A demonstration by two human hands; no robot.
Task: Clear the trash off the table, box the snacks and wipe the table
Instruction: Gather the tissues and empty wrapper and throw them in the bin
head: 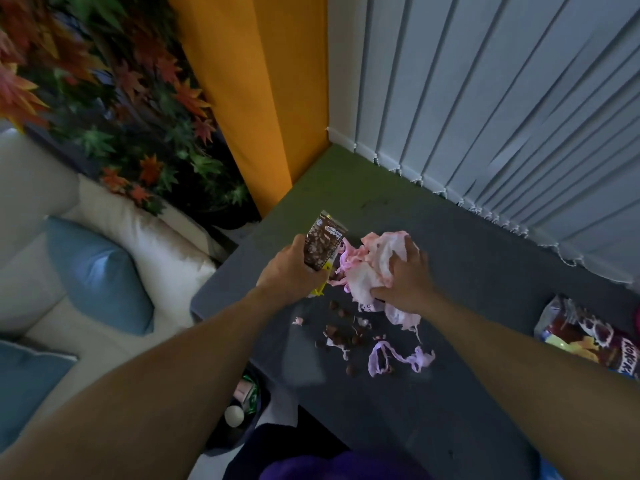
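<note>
My left hand (289,268) grips a brown snack wrapper (323,245) upright above the grey table (450,393). Right beside it, my right hand (405,278) clutches a crumpled wad of pink and white tissue (370,268) resting on the table. In front of the hands lie small brown snack crumbs (341,336) and torn pink paper strips (398,358). A red and brown Koko Krunch snack bag (588,341) lies at the table's right edge.
A white sofa (114,237) with blue cushions (97,275) stands to the left of the table. Below the table's left edge sits a bin with trash (246,400). Vertical blinds (502,116) hang behind the table, with an orange wall and leafy decoration at the far left.
</note>
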